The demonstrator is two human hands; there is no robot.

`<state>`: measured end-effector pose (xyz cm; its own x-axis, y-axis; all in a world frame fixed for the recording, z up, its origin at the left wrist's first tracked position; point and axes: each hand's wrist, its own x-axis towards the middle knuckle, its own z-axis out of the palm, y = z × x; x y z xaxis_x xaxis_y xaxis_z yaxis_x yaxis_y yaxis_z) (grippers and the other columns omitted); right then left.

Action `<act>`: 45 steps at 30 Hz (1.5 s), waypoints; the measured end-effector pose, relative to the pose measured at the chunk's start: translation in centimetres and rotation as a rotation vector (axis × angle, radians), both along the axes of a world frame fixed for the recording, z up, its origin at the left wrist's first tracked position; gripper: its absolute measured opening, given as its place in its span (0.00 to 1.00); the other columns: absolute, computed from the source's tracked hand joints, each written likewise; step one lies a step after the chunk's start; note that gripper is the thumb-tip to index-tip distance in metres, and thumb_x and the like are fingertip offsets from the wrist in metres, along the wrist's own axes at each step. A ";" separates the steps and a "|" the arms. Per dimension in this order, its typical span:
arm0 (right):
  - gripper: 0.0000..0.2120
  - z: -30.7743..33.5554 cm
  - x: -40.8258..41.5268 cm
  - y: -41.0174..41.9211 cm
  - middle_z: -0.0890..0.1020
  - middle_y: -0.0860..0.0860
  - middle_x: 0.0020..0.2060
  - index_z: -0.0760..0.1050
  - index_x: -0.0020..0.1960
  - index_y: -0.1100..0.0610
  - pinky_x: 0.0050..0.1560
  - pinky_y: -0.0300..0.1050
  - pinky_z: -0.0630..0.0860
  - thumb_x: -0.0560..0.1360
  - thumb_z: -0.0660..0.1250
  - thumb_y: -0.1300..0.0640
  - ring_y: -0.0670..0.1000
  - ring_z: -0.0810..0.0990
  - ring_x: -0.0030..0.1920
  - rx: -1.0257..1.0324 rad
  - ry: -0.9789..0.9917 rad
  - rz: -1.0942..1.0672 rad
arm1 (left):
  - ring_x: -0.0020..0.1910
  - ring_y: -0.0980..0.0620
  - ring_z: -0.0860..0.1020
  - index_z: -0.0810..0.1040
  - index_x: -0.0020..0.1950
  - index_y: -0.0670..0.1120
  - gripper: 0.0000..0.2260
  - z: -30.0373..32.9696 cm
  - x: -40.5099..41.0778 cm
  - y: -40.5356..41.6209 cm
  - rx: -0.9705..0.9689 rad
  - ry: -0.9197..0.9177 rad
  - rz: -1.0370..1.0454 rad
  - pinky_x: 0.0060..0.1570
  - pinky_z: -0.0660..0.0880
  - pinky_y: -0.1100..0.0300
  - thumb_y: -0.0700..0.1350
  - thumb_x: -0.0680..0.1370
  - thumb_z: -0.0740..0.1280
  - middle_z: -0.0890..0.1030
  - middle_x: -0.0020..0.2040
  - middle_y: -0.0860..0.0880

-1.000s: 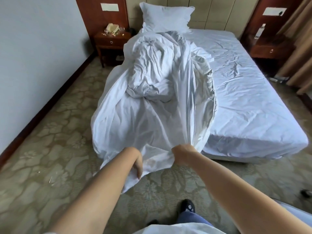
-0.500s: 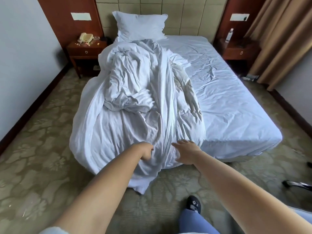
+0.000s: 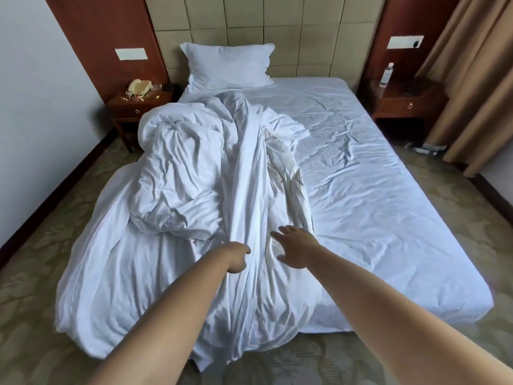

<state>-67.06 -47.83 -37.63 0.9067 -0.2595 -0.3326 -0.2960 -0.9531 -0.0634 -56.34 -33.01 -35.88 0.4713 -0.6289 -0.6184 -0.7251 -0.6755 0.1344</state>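
Note:
A crumpled white duvet (image 3: 177, 190) covers the left half of the bed (image 3: 388, 218) and hangs over its foot and left side down to the carpet. My left hand (image 3: 236, 258) grips a long fold of the duvet near the foot of the bed, its fingers curled into the cloth. Just to the right of that fold, my right hand (image 3: 295, 247) is spread, with straight fingers on or just above the duvet. A white pillow (image 3: 227, 66) leans against the headboard.
A nightstand (image 3: 138, 107) at the left carries a cream telephone (image 3: 139, 86) and small scraps. The right nightstand (image 3: 408, 102) holds a water bottle (image 3: 387, 75). Tan curtains (image 3: 472, 79) hang at the right. Patterned carpet (image 3: 41, 287) surrounds the bed.
My right hand has let go of the duvet's edge and opened. Both arms have reached forward and up onto the bed, and the lifted duvet end has dropped back down.

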 end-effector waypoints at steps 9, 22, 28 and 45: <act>0.29 -1.4 9.9 -12.1 0.59 0.52 0.75 0.55 0.76 0.50 0.71 0.51 0.61 0.79 0.59 0.46 0.54 0.59 0.74 0.053 0.004 -0.010 | 0.71 0.45 0.65 0.61 0.76 0.48 0.24 -2.3 9.1 -11.2 -0.026 -0.028 0.062 0.67 0.66 0.55 0.40 0.79 0.55 0.62 0.74 0.46; 0.26 -5.2 22.5 -25.3 0.60 0.52 0.74 0.57 0.76 0.51 0.68 0.52 0.65 0.80 0.58 0.47 0.57 0.61 0.72 0.201 0.064 -0.163 | 0.69 0.45 0.65 0.58 0.76 0.47 0.27 -6.5 23.5 -25.9 -0.076 0.008 0.141 0.63 0.70 0.48 0.41 0.77 0.59 0.62 0.72 0.46; 0.30 -9.2 27.9 -30.8 0.53 0.52 0.77 0.53 0.77 0.51 0.71 0.52 0.61 0.79 0.58 0.44 0.56 0.57 0.75 0.328 0.028 -0.318 | 0.69 0.43 0.64 0.56 0.75 0.45 0.32 -10.1 27.7 -31.0 -0.186 -0.031 0.298 0.63 0.69 0.50 0.48 0.75 0.67 0.62 0.71 0.44; 0.47 -19.2 36.1 -38.2 0.66 0.53 0.71 0.49 0.77 0.55 0.66 0.49 0.68 0.69 0.70 0.37 0.55 0.71 0.66 1.230 -0.184 -1.029 | 0.55 0.52 0.76 0.72 0.65 0.40 0.22 -17.6 31.5 -38.5 -0.404 0.403 0.538 0.46 0.74 0.70 0.31 0.71 0.67 0.78 0.52 0.50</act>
<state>-30.93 -86.02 -56.86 0.5744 -0.4240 -0.7002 -0.6481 0.2870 -0.7054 -24.83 -71.47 -53.45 0.5627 -0.5909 -0.5781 -0.1554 -0.7625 0.6281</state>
